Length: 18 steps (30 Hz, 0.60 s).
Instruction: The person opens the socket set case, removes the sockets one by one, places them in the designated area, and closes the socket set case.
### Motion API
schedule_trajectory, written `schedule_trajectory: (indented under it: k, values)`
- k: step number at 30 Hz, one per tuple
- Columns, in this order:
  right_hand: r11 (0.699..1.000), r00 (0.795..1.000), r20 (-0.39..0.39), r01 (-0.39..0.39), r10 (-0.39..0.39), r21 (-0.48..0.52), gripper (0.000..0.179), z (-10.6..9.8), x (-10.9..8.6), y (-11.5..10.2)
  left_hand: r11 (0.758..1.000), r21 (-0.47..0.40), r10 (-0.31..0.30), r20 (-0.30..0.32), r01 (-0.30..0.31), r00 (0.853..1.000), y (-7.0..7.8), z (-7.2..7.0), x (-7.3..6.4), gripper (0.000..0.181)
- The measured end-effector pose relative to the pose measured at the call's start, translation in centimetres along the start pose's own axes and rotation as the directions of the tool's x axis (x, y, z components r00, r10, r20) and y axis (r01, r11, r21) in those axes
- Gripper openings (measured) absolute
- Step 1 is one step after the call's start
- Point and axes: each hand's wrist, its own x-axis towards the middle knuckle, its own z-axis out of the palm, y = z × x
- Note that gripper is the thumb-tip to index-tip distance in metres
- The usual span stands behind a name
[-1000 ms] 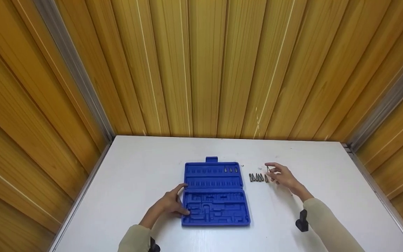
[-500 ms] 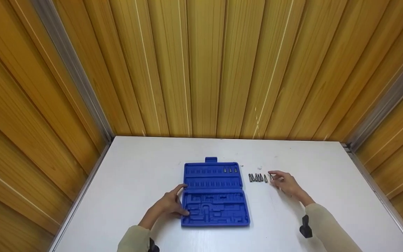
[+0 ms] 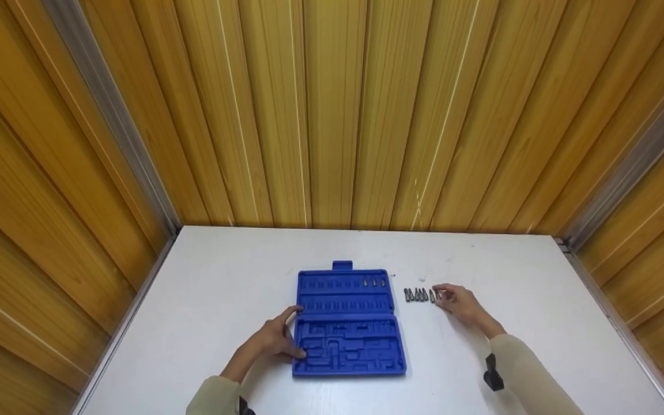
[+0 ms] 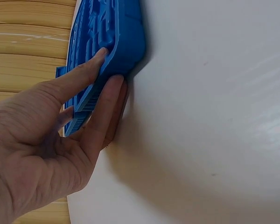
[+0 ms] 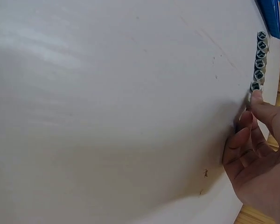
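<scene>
An open blue plastic socket case (image 3: 348,376) lies on the white table, its latch side away from me. My left hand (image 3: 271,339) grips its left edge; in the left wrist view the thumb (image 4: 86,72) is on the rim and the fingers are against the outer wall. Right of the case stands a row of several small metal bit sockets (image 3: 416,295), tapered in the head view, with square holes facing the right wrist camera. At the row's right end my right hand (image 3: 463,304) pinches a bit socket (image 5: 255,86) between thumb and fingers, partly hidden by them.
Three bit sockets (image 3: 374,282) sit in the upper right slots of the case lid. Moulded recesses fill the lower half. Wood-patterned panels (image 3: 332,115) wall in the white table (image 3: 234,259) at the back and both sides.
My right hand has come down with the bit socket, first to the right of the row, then slightly left to its end. My left hand keeps its grip; the view has shifted slightly.
</scene>
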Motion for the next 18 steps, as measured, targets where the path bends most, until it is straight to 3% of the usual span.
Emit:
schedule_trajectory:
  k: [7,18]
  values:
    - [1.0,1.0,0.012,-0.008,0.008,-0.009,0.037,-0.1,-0.1,-0.3,1.0,0.003,0.024,-0.008,-0.024,1.0,-0.1,0.0,0.0,0.1]
    - [0.995,0.986,0.16,-0.064,0.051,0.077,0.058,-1.7,0.1,-1.0,0.999,-0.049,0.004,-0.001,-0.004,1.0,-0.4,0.3,-0.3,0.101]
